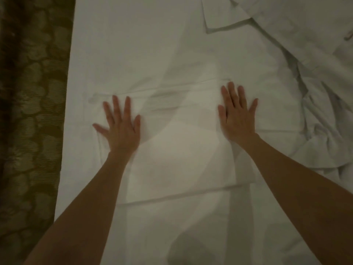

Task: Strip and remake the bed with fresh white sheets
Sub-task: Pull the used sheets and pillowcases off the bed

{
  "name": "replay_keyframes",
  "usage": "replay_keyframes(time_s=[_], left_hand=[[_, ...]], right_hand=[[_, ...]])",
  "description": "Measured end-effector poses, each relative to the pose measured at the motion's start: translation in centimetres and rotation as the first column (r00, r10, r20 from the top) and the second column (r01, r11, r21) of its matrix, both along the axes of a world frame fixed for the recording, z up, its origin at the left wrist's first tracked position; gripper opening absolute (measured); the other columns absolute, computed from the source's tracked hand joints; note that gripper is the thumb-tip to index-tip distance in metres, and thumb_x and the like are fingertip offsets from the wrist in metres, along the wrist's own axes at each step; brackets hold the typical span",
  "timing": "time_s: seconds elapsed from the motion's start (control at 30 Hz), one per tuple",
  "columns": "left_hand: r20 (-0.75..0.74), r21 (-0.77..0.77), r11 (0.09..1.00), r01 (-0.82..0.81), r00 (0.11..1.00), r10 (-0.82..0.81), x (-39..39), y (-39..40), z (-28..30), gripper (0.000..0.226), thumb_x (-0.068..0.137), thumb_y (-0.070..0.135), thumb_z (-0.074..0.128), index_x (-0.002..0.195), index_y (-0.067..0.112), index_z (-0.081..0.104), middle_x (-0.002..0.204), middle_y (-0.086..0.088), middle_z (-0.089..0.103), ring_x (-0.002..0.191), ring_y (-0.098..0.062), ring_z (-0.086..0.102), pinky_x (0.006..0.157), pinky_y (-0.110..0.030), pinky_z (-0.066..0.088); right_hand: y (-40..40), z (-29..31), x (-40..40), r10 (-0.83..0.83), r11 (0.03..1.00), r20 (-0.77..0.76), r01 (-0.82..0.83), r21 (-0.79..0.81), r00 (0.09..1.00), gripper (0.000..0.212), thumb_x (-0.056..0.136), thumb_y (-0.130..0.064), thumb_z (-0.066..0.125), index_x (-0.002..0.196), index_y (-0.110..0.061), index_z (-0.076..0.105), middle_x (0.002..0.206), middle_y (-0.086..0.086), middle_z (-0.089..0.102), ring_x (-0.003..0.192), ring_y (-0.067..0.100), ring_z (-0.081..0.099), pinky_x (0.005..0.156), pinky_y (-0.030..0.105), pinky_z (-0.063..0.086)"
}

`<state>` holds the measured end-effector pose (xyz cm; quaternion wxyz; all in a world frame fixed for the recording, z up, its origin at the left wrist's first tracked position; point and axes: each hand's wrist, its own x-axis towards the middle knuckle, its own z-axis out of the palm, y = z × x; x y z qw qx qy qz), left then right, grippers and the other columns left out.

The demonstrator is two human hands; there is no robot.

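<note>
Pressing folded sheet (pixel 177 150), flat beneath spread fingers (pixel 116 106)

White sheet (pixel 152 44); olive-patterned carpet (pixel 28 111)

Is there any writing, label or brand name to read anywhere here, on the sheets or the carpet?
None can be read.
A small reddish mark sits at the right edge on the rumpled white bedding; it may be a tag, but it is too small and blurred to read.
The folded sheet under the left hand and right hand shows no print.
The patterned carpet shows shapes only, no letters.
</note>
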<state>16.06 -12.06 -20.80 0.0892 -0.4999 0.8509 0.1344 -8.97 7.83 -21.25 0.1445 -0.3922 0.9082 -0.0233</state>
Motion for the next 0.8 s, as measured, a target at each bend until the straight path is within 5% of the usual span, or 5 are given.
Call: replay_keyframes(time_s=[0.13,0.37,0.5,0.7,0.8], left_hand=[[-0.036,0.023,0.995,-0.098,0.994,0.099,-0.3,3.8,0.8,0.071,0.093,0.061,0.014,0.153,0.028,-0.004,0.162,-0.006,-0.007,0.148,-0.031,-0.008,0.101,-0.079,0.007],[-0.038,0.014,0.958,0.287,0.957,-0.286,0.0,14.2,0.3,0.059,0.098,0.049,0.019,0.152,0.027,0.017,0.161,-0.006,0.015,0.147,-0.030,0.012,0.099,-0.077,0.014],[0.017,0.033,0.979,0.199,0.980,-0.200,3.3,13.2,0.1,0.059,0.095,0.046,0.024,0.151,0.027,0.022,0.160,-0.005,0.017,0.147,-0.029,0.013,0.101,-0.075,0.011],[0.148,0.139,0.988,0.062,0.985,-0.083,7.8,13.1,2.1,0.064,0.096,0.054,0.016,0.151,0.022,0.023,0.160,-0.009,0.018,0.146,-0.035,0.014,0.095,-0.080,0.014],[0.140,0.177,0.971,-0.159,0.981,0.135,5.3,13.4,3.9,0.059,0.101,0.041,0.030,0.154,0.020,0.013,0.162,-0.006,0.007,0.148,-0.033,0.004,0.103,-0.078,0.008]], right_hand=[[-0.7,0.7,0.6,-0.061,0.998,0.000,0.061,0.011,0.998,0.063,0.096,-0.043,0.013,0.154,-0.020,0.009,0.162,0.001,0.002,0.149,0.027,0.003,0.110,0.069,0.003],[3.0,1.0,11.0,0.306,0.950,0.023,-0.303,-0.078,0.952,0.058,0.096,-0.041,0.029,0.151,-0.023,0.025,0.160,0.005,0.018,0.147,0.023,0.016,0.109,0.064,0.013],[7.4,0.3,8.8,0.172,0.985,0.044,-0.170,-0.036,0.984,0.057,0.096,-0.041,0.030,0.151,-0.025,0.028,0.160,0.000,0.020,0.147,0.017,0.019,0.112,0.052,0.013],[12.4,2.1,7.0,0.063,0.994,0.131,-0.074,0.079,0.989,0.059,0.093,-0.037,0.030,0.148,-0.017,0.035,0.156,0.003,0.029,0.142,0.020,0.032,0.107,0.061,0.026],[14.7,4.0,6.6,0.059,0.987,0.138,-0.079,0.142,0.989,0.059,0.088,-0.033,0.033,0.143,-0.015,0.043,0.151,0.007,0.039,0.136,0.024,0.043,0.102,0.065,0.031]])
